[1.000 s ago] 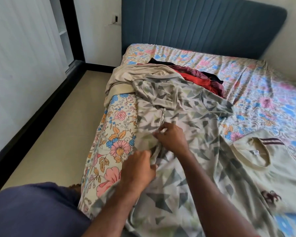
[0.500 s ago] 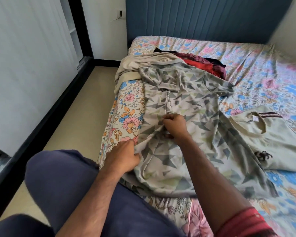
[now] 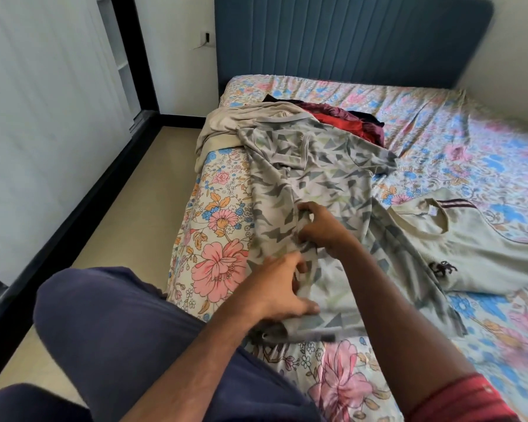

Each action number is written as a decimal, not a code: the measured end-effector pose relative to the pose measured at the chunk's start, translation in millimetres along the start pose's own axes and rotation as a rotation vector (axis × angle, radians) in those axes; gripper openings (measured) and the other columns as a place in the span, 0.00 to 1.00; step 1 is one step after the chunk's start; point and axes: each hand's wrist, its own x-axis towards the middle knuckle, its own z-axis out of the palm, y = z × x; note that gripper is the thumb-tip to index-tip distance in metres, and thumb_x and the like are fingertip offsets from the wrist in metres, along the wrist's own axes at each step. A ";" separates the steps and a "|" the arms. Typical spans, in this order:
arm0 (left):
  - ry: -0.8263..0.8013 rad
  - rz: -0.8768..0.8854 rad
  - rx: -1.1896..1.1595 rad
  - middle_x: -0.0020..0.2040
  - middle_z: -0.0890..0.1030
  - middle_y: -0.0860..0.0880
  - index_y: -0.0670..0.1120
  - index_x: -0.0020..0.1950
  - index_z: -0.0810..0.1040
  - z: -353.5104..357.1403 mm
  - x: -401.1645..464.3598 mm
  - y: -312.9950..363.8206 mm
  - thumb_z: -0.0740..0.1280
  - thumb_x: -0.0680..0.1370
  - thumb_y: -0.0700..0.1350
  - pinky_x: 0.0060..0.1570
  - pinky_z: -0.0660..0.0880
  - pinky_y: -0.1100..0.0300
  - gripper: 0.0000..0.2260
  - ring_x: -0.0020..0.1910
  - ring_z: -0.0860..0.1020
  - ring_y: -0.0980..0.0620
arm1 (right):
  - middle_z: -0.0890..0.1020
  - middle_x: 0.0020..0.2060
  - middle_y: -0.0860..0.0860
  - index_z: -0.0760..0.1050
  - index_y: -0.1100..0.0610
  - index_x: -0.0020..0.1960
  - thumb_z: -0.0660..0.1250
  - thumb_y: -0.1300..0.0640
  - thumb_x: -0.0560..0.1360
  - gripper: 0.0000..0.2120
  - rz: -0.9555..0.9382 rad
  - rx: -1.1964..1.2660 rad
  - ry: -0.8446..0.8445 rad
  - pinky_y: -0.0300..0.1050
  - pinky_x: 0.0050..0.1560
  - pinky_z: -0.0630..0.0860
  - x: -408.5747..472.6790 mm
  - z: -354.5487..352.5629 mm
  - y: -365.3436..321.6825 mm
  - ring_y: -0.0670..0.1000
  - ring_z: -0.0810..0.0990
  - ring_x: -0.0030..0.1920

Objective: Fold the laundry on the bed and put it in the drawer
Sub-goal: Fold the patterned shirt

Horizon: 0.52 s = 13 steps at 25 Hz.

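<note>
Left hand: the left hand (image 3: 279, 287) lies low on the patterned shirt (image 3: 326, 190), thumb spread along the hem side, fingertips bunching a fold of cloth.
Right hand: the right hand (image 3: 320, 226), just beyond the left, has its fingers curled round a pinch of the same shirt.
Shirt: spread along the left edge of the bed (image 3: 485, 147), collar towards the headboard (image 3: 348, 41).
Beige T-shirt (image 3: 476, 245): flat, right of the patterned shirt.
Clothes pile (image 3: 342, 117): beige, red and maroon, beyond the shirt's collar.
Floor (image 3: 128, 208): tan, left of the bed.
</note>
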 end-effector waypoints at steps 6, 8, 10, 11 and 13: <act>-0.045 -0.020 0.040 0.45 0.83 0.53 0.47 0.51 0.81 -6.3 24.8 -1.3 0.77 0.74 0.51 0.42 0.76 0.63 0.12 0.42 0.82 0.57 | 0.79 0.56 0.56 0.80 0.57 0.56 0.73 0.73 0.70 0.18 0.066 -0.055 -0.059 0.54 0.39 0.85 4.0 -35.1 37.2 0.56 0.83 0.43; -0.023 -0.004 0.034 0.42 0.83 0.52 0.47 0.47 0.81 -3.3 46.9 6.7 0.76 0.75 0.50 0.41 0.80 0.59 0.08 0.38 0.83 0.55 | 0.80 0.50 0.58 0.80 0.58 0.53 0.73 0.70 0.72 0.12 0.087 -0.043 -0.007 0.57 0.42 0.85 14.9 -54.2 36.5 0.55 0.82 0.44; 0.011 0.017 0.004 0.41 0.83 0.51 0.47 0.45 0.81 3.3 77.1 21.0 0.76 0.75 0.50 0.42 0.83 0.54 0.08 0.38 0.83 0.54 | 0.81 0.44 0.60 0.79 0.57 0.48 0.75 0.68 0.72 0.09 0.108 -0.029 0.065 0.57 0.41 0.84 32.9 -83.1 35.5 0.53 0.80 0.40; 0.032 0.027 -0.017 0.41 0.83 0.51 0.47 0.45 0.81 7.7 95.5 31.4 0.76 0.75 0.50 0.42 0.83 0.54 0.08 0.38 0.83 0.54 | 0.82 0.42 0.60 0.80 0.57 0.47 0.75 0.67 0.72 0.09 0.115 -0.028 0.120 0.56 0.40 0.84 43.5 -102.7 34.5 0.53 0.80 0.37; 0.080 0.015 -0.139 0.40 0.83 0.50 0.47 0.42 0.81 16.1 133.1 49.6 0.76 0.75 0.47 0.36 0.81 0.58 0.07 0.36 0.82 0.54 | 0.82 0.38 0.59 0.80 0.60 0.49 0.74 0.68 0.72 0.08 0.123 -0.018 0.215 0.49 0.35 0.82 63.6 -143.8 35.8 0.51 0.80 0.32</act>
